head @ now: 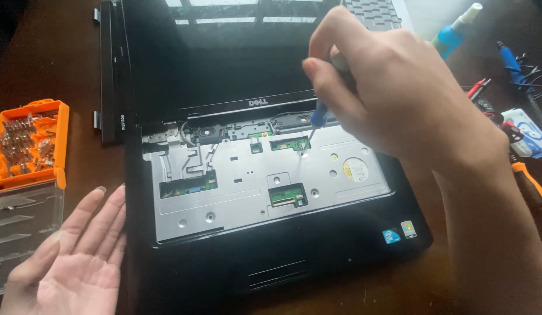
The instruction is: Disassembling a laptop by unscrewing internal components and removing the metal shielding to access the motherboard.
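The right hand (pixel 393 93) pinches a slim blue screwdriver (pixel 319 114) by its handle, tip down on the bare metal deck of the black laptop (pixel 271 186) in the middle of the bench. The tool looks light and stiff, best gripped high on the handle. The left hand (pixel 78 256) lies palm up, fingers spread, empty, beside an orange bit case (pixel 31 146) at the bench's left edge.

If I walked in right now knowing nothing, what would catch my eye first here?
The opened laptop in the middle, its keyboard gone and a grey metal plate bare. Above it the right hand holds a small blue screwdriver tip-down on the plate's upper edge. At lower left the left hand lies palm up beside an orange case of bits.
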